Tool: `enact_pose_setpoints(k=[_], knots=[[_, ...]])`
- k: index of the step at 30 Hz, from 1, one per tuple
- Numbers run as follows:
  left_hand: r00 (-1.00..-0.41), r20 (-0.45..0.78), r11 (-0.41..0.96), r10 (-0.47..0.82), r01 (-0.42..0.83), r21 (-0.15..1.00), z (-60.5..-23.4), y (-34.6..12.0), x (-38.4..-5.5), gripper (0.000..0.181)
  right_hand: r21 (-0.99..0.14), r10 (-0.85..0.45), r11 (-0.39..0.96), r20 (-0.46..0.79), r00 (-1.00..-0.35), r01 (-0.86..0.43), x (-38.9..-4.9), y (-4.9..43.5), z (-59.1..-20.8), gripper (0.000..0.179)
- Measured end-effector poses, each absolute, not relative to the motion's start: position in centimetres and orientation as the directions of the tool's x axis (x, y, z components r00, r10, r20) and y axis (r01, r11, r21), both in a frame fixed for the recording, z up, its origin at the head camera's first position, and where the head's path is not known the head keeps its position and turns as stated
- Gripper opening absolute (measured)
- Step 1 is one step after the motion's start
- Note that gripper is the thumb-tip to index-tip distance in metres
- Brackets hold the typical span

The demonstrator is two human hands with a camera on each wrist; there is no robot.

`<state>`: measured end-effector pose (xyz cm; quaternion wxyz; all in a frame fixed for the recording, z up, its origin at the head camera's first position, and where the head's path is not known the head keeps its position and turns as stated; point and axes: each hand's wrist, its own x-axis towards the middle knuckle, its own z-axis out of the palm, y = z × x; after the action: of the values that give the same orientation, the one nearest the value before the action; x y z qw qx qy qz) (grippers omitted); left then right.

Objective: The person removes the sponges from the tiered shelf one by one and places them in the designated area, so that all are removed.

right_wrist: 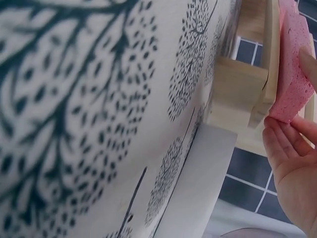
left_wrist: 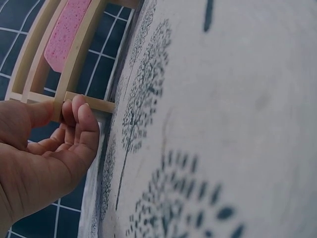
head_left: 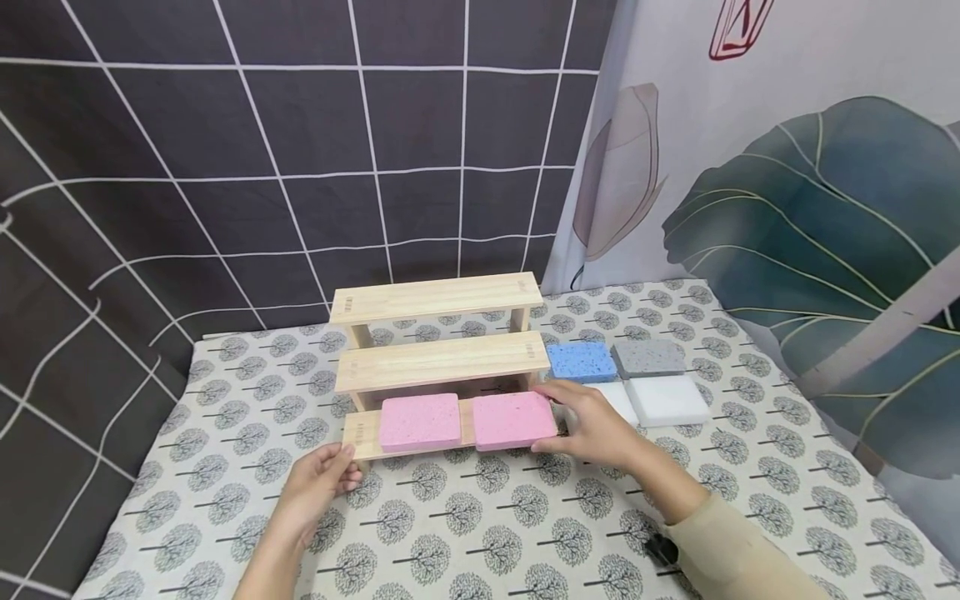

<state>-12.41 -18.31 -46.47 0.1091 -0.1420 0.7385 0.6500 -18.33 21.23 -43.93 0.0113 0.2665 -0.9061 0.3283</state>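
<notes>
A three-tier wooden stand point(head_left: 442, 362) rises in steps on the cloth. Two pink sponges lie side by side on its lowest step: a left sponge point(head_left: 420, 422) and a right sponge point(head_left: 513, 420). My left hand point(head_left: 311, 492) pinches the left end of that step between thumb and curled fingers, as the left wrist view also shows. With thumb and fingers about its right end, my right hand point(head_left: 592, 421) holds the right pink sponge point(right_wrist: 292, 69). In the right wrist view the fingertips touch the sponge's end, right by the edge of the board.
Right of the stand lie a blue sponge point(head_left: 581, 362), a grey sponge point(head_left: 648, 358) and two white blocks, one point(head_left: 667, 400) partly beside my right wrist. A tree-patterned cloth point(head_left: 420, 533) covers the table. Dark gridded fabric point(head_left: 300, 125) hangs behind and to the left.
</notes>
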Motion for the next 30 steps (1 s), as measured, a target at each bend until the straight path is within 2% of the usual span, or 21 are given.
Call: enact_pose_setpoints(k=[11, 19, 30], knots=[[-0.934, -0.348, 0.117, -0.075, -0.355, 0.927, -46.5, -18.3, -12.4, 0.039, -0.598, -0.491, 0.596, 0.258, -0.832, -0.536, -18.0, 22.8, -43.8, 0.083], [-0.936, -0.345, 0.125, -0.07, -0.351, 0.928, -46.5, -18.3, -12.4, 0.041, -0.6, -0.457, 0.624, 0.239, -0.857, -0.5, -17.4, 24.5, -43.6, 0.085], [-0.936, -0.346, 0.119, -0.063, -0.352, 0.928, -46.3, -18.3, -12.3, 0.04, -0.57, -0.459, 0.628, 0.278, -0.844, -0.53, -16.7, 26.4, -43.9, 0.083]])
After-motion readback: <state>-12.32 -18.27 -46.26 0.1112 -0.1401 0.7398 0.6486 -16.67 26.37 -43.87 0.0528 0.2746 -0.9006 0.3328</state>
